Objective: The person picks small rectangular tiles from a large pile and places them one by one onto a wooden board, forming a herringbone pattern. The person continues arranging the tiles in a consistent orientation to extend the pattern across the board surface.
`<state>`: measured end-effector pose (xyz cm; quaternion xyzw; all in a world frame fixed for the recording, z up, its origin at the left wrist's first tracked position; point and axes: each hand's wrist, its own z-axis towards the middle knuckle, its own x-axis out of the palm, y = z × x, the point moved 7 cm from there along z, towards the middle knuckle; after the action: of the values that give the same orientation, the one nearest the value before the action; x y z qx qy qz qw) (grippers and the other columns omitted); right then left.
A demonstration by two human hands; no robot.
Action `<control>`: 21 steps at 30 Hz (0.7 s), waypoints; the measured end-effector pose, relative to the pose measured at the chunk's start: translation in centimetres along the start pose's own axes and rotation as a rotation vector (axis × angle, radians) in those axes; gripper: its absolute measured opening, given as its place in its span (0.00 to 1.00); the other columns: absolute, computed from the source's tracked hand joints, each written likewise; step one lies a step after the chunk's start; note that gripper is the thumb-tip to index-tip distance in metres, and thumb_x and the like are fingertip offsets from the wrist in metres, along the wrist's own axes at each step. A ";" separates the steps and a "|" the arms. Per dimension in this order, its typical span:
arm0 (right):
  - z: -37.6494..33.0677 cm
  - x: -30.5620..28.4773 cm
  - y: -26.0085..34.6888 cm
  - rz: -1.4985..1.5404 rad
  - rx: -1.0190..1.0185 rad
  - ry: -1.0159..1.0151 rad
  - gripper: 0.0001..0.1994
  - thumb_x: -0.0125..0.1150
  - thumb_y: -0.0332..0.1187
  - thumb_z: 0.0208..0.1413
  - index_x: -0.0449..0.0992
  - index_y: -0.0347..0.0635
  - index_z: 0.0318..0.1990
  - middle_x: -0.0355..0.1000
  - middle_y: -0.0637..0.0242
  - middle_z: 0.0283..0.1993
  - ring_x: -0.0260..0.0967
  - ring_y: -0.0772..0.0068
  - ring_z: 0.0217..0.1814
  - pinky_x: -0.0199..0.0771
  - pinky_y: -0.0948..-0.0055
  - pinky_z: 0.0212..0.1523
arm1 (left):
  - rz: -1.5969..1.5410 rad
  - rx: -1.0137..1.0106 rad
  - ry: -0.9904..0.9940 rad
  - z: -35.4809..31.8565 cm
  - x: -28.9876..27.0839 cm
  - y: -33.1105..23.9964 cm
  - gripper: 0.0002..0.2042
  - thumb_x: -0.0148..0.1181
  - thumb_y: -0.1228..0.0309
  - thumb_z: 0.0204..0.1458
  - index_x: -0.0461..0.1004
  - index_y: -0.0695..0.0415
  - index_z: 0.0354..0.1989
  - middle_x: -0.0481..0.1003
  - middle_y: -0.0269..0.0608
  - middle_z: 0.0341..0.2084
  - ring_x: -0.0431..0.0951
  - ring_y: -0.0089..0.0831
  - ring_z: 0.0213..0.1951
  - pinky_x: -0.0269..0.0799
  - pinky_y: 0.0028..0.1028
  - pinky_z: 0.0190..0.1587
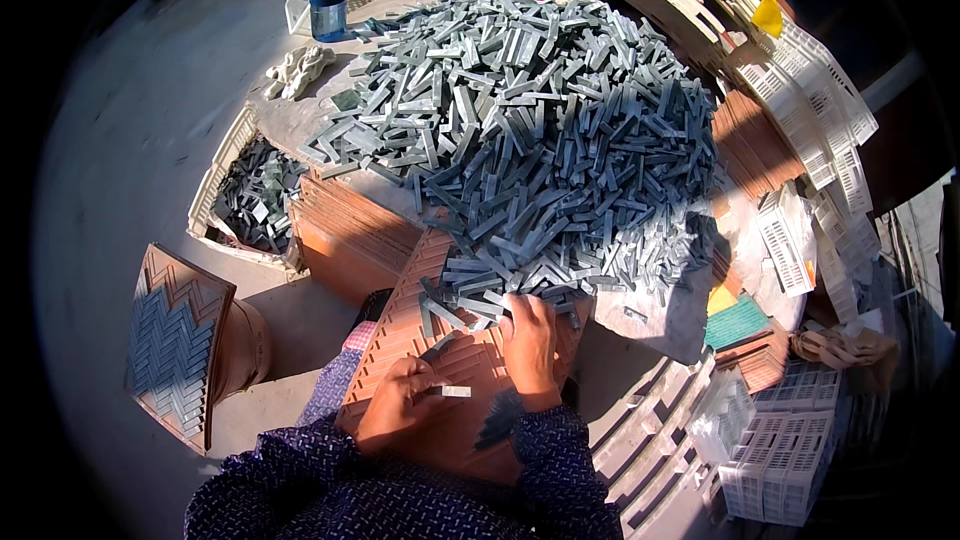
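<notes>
Sunlit workspace over a grey concrete floor [110,170].
Strong sunlight catches the pale worktable [665,332]; deep shadow darkens the far right.

From my remote seat on the head view: left hand [400,402] pinching a pale strip [456,392], low over a terracotta tray [475,360] with slanted grooves. Right hand [532,345] at the near edge of a big heap of grey strips [540,110], fingertips by loose ones; I can't tell if it grips any. Heap sits on a stone-looking bench [655,332]. I also see a blue bottle [328,2] and white gloves [298,72] near its far left, a cream crate [207,190] of dark pieces, a herringbone-filled panel [178,340] at left, white crates [780,460] lower right.
</notes>
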<state>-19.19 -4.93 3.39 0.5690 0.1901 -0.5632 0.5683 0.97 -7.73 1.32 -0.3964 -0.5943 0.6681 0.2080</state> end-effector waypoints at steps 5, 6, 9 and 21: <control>-2.9 -0.8 -2.6 0.351 0.280 0.069 0.12 0.64 0.26 0.46 0.76 0.36 0.40 0.74 0.59 0.33 0.71 0.59 0.36 0.71 0.66 0.39 | 0.011 -0.048 -0.034 0.2 -0.5 0.0 0.14 0.63 0.79 0.42 0.78 0.60 0.41 0.71 0.44 0.34 0.73 0.38 0.39 0.70 0.30 0.42; -3.8 -0.9 -3.1 0.437 0.318 0.057 0.10 0.64 0.26 0.47 0.76 0.35 0.39 0.74 0.63 0.31 0.69 0.67 0.32 0.69 0.71 0.35 | 0.018 -0.057 -0.021 0.3 -0.3 0.1 0.14 0.63 0.79 0.42 0.78 0.60 0.41 0.71 0.44 0.34 0.73 0.38 0.39 0.70 0.29 0.42; -5.5 -1.3 -4.4 0.660 0.446 0.044 0.08 0.62 0.27 0.50 0.77 0.33 0.38 0.74 0.71 0.27 0.65 0.84 0.25 0.66 0.81 0.28 | 0.019 -0.064 0.014 0.4 0.6 0.5 0.14 0.63 0.78 0.43 0.78 0.60 0.42 0.71 0.43 0.34 0.73 0.37 0.38 0.70 0.29 0.40; -9.1 -0.8 -4.8 1.739 0.868 0.179 0.12 0.51 0.30 0.61 0.71 0.32 0.48 0.71 0.65 0.38 0.65 0.79 0.34 0.69 0.80 0.38 | -0.027 -0.124 0.065 0.4 2.1 0.9 0.12 0.64 0.78 0.44 0.78 0.61 0.40 0.73 0.41 0.33 0.75 0.33 0.36 0.71 0.27 0.38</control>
<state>-19.66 4.61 -0.51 0.7112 -0.4776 0.0772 0.5101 -0.46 -6.59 -0.18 -0.4220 -0.6329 0.6138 0.2112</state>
